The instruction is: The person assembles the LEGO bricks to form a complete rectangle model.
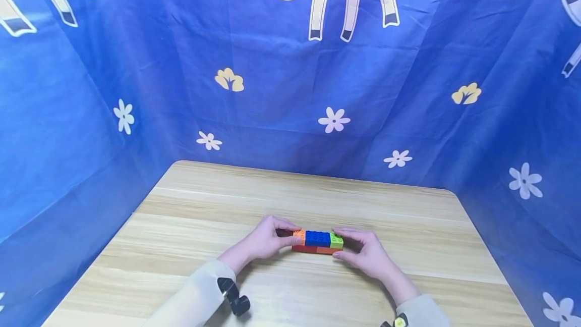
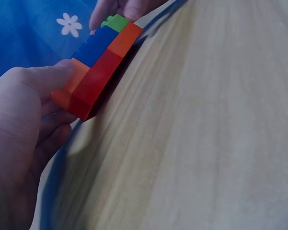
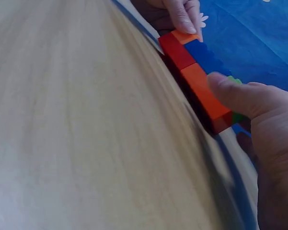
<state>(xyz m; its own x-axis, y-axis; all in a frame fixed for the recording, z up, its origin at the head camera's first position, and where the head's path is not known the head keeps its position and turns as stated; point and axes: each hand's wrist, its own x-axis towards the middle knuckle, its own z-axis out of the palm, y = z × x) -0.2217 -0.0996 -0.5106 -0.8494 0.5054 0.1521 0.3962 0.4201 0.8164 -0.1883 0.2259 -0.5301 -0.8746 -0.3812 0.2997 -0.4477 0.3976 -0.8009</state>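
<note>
Two layers of toy building bricks form one short bar. On top run an orange brick, a blue brick and a lime green brick; below them lie a red brick and a darker orange brick. My left hand pinches the bar's left end, thumb on the near side of the top orange brick. At the right end my right hand grips it, its thumb against the lower orange brick and its fingers behind, mostly hidden. The bar lies level, close over the table.
A light wood-grain table spreads under the hands. Blue cloth with white flowers and animal figures hangs behind and along both sides. Black straps with small devices sit on both sleeved wrists.
</note>
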